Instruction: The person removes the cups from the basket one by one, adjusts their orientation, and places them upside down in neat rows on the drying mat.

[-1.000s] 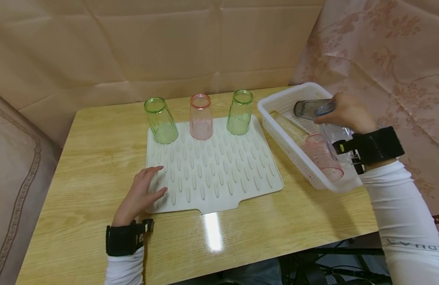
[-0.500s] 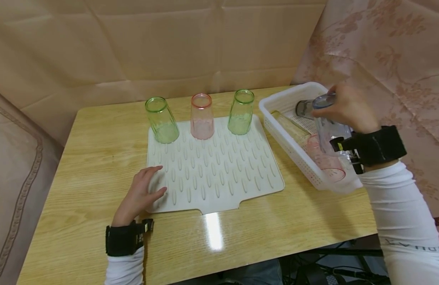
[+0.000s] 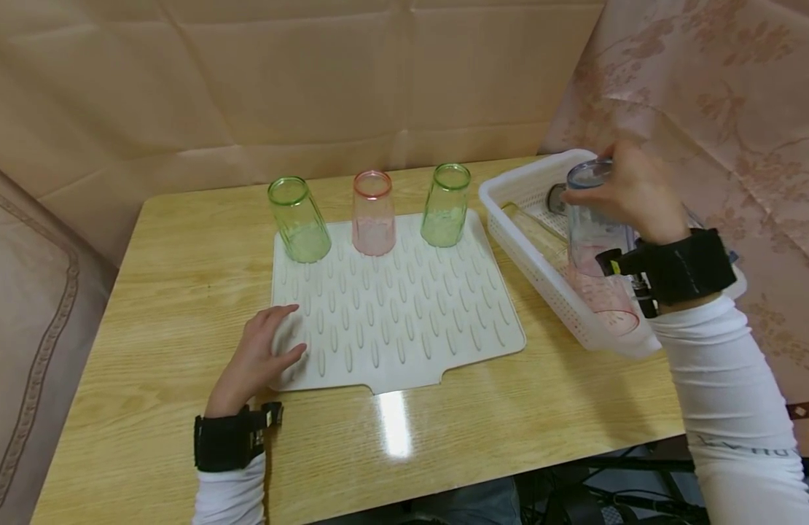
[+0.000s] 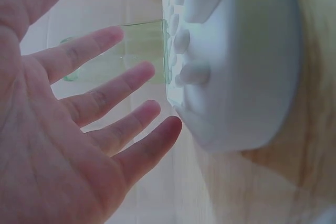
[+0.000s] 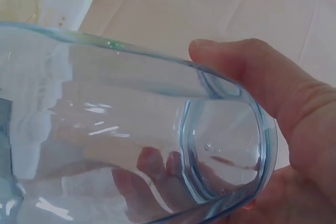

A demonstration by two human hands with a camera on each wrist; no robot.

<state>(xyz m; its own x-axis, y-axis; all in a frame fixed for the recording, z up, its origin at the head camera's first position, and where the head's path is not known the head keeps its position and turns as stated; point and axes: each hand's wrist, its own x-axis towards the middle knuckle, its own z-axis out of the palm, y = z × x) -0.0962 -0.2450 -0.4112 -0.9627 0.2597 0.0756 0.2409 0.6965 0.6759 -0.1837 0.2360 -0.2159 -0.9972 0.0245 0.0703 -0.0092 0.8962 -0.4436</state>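
Note:
My right hand [image 3: 641,193] grips a clear bluish drinking glass [image 3: 591,219] near its thick base. The glass is upside down over the white basket [image 3: 519,237], and in the right wrist view the thumb [image 5: 231,59] lies along one side of it with fingers showing through the wall. At the left edge of a white ridged drying mat [image 3: 391,321], my left hand [image 3: 256,357] holds nothing, its fingers spread. Along the mat's back edge, a green glass [image 3: 304,222], a pink glass [image 3: 373,215] and another green glass [image 3: 445,208] stand upside down.
Inside the basket lie a yellowish glass [image 3: 538,232], a pink glass [image 3: 611,302] and a dark grey glass [image 3: 557,198], partly hidden by the held one. Beige cloth [image 3: 313,87] hangs behind the wooden table [image 3: 181,292]; patterned cloth [image 3: 719,131] hangs at the right.
The bluish glass has come up slightly and to the left in my right hand, turning more upright. It now covers more of the dark grey glass. My left hand has stayed in place.

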